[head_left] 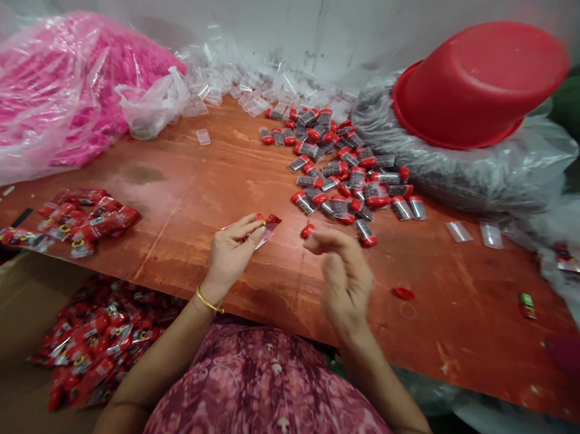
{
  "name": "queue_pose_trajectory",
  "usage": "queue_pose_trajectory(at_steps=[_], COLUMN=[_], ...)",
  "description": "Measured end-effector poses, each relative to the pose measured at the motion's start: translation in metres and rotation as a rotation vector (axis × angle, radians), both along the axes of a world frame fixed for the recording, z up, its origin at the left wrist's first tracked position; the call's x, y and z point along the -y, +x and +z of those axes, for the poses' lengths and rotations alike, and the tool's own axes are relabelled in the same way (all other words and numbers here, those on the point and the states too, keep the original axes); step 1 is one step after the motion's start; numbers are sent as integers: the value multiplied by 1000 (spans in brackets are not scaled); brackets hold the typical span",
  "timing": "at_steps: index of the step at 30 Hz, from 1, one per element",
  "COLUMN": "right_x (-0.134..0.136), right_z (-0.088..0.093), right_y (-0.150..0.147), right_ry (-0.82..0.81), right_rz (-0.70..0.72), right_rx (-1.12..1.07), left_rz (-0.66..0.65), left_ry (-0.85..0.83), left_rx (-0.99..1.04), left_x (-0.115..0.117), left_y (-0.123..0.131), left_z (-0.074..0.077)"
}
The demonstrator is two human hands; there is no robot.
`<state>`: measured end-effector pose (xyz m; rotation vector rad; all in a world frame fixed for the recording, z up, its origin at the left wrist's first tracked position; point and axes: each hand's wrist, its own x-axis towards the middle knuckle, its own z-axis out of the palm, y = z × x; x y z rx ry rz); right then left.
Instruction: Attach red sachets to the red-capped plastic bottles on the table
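Note:
My left hand (233, 249) pinches a small red and clear plastic packet (270, 224) between thumb and fingers, above the table. To its right is my right hand (347, 283), blurred by motion, with fingers curved and the thumb apart from them. Its fingertips are close to a small red-capped container (308, 230); whether they touch it I cannot tell. Beyond that hand lies a loose pile of clear containers with red caps and dark contents (342, 174).
Filled red packets (90, 221) lie at the left, more in a cardboard box (8, 318) below. Behind are a bag of pink pieces (76, 86), clear plastic pieces (252, 103) and a red tub (479, 84) on a grey bag (470, 169). A red cap (404, 293) lies right.

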<state>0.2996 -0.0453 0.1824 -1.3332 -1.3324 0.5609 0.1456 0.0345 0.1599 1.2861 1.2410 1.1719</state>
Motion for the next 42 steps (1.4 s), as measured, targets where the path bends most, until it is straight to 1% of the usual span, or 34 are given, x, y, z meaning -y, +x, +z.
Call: queue_pose_trajectory(at_steps=[1, 4, 7, 10, 12, 14, 16, 19, 21, 23, 25, 29, 32, 34, 35, 36, 38, 39, 40, 42], right_x=[-13, -40, -47, -44, -42, -41, -41, -39, -36, -33, -30, -28, -29, -31, -33, -34, -37, -39, -41, -45], right_z=[-6, -27, -39, -43, -46, -50, -54, -59, -61, -63, -67, -73, -73, -71, -71, -71, -76, -80, -85, -95], right_y=[-5, -14, -16, -15, -12, -10, -9, -12, -15, -18, -21, -29, -31, -23, -15, -5, 22, 36, 50, 71], right_ry=[-7, -127, -180, -172, -158, -136, -105, -55, -36, -40, -66, -91, -80, -69, -60, -52, -62, -95, -144, -215], right_rz=[-10, 3, 35, 64, 33, -38, -95, -99, -69, -42, -33, -48, -24, 26, 34, 20, -91, -153, -178, -135], right_rx=[-75, -198, -287, -315, -292, -250, -187, -103, -78, -68, -70, -94, -77, -4, 66, 160, 406, 542, 666, 831], left_rz=[-16, -63, -92, -86, -37, -4, -57, -191, -178, -112, -61, -17, 44, 45, 37, 31, 36, 38, 33, -3], left_ry=[19, 75, 145, 196, 129, -36, -242, -504, -598, -617, -581, -512, -484, -490, -512, -542, -605, -628, -645, -674], left_rx=[-27, -124, -234, -299, -250, -136, 0, 239, 392, 464, 457, 410, 418, 453, 471, 487, 509, 518, 528, 545], left_x=[2, 8, 13, 17, 19, 21, 24, 28, 29, 29, 27, 24, 23, 20, 18, 15, 11, 10, 9, 8], left_y=[2, 7, 11, 12, 11, 9, 8, 12, 17, 21, 23, 24, 24, 23, 21, 19, 14, 11, 9, 6], left_z=[-1, -7, -10, -10, -11, -13, -17, -19, -17, -14, -13, -21, -26, -24, -23, -20, -17, -15, -14, -14])
